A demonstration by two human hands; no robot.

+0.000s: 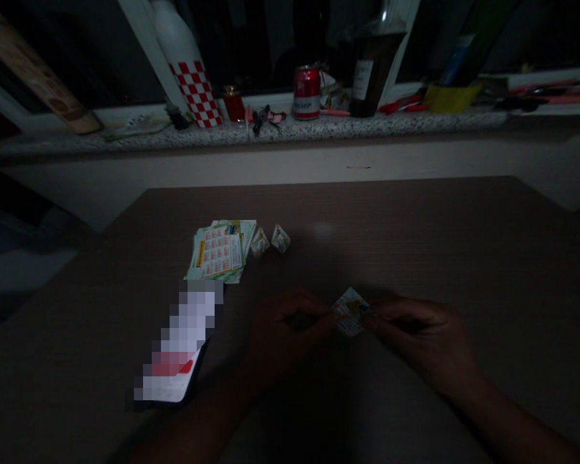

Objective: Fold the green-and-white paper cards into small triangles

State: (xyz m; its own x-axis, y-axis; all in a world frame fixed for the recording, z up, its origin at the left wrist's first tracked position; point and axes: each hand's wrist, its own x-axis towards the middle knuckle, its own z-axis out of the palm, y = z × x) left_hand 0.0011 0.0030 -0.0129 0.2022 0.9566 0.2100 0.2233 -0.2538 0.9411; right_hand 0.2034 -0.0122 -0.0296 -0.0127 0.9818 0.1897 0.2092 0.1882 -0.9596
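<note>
Hands (pixel 357 332) pinching opposite corners, small folded paper (pixel 350 312) between them

Bare tabletop (pixel 439 238) offers open passage beyond the right hand (pixel 428 332) and off to its right in a dim room. On the left, a lit phone (pixel 181 348) and a stack of printed sheets (pixel 220 251) stand in the way, two folded papers (pixel 281 239) just beside the stack. A gap separates phone and left hand (pixel 290 325). Past the far edge, a wall (pixel 280 169) blocks passage below a cluttered sill (pixel 328 127).
</note>
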